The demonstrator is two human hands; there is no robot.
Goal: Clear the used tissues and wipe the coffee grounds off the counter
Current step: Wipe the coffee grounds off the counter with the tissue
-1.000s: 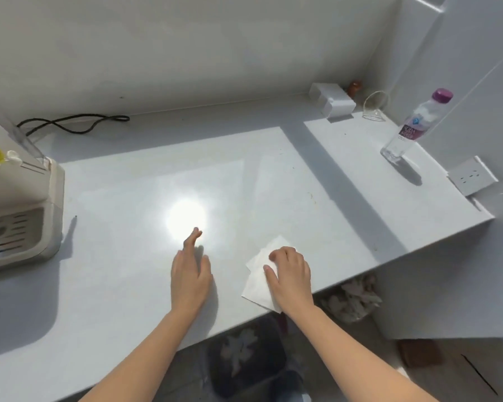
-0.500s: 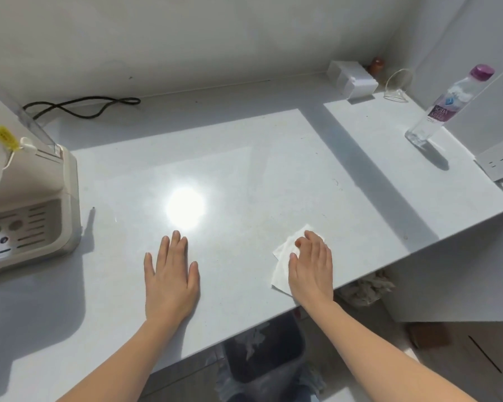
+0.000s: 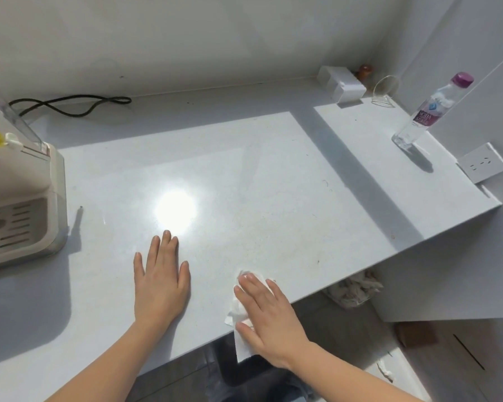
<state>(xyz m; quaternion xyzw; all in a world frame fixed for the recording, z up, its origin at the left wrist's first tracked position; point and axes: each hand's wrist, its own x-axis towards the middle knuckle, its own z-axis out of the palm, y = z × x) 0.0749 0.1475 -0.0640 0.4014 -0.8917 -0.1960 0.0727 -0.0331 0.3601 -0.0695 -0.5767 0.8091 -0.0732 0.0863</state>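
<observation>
A white tissue lies at the front edge of the white counter, partly hanging over it. My right hand presses flat on the tissue, fingers spread, covering most of it. My left hand rests flat and empty on the counter to the left of it, palm down. A few faint dark specks dot the surface to the right of my right hand. Below the counter edge a dark bin is partly hidden by my right arm.
A beige coffee machine stands at the left edge, a black cord behind it. At the back right are a white box, a clear stand and a water bottle. Crumpled tissues lie on the floor.
My right hand has dragged the tissue toward the front edge, so it now hangs over it and is crumpled. My left hand stays flat on the counter.
</observation>
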